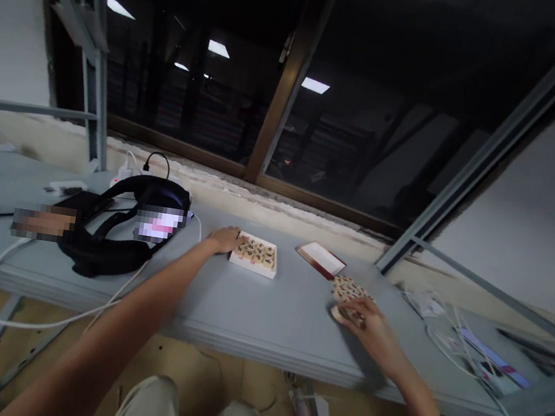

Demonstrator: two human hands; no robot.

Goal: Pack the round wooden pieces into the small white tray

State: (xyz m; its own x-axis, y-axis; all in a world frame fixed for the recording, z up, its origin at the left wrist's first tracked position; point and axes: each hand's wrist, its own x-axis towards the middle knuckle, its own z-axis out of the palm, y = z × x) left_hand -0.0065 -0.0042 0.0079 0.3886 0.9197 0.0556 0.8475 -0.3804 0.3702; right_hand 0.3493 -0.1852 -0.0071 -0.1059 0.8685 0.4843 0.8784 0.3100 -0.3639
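My left hand rests at the left side of the shallow white box, its fingertips at the rim beside the pieces inside. I judge that this contact can keep the box from sliding; I cannot tell whether those fingers are spread or pressed together. The box lies flat on the desk, open side up, so the marked pieces inside are exposed and easy to reach.

Over to the right, my right hand is low over the desk, thumb and fingers drawn together, pinching a pale piece by its edge, which seems to suit something so small. Just beyond it sits a cluster of loose pieces, close enough that my fingers need little reach. The lid lies with its white inside up, between box and cluster, set farther back and leaving the near desk to my hands.
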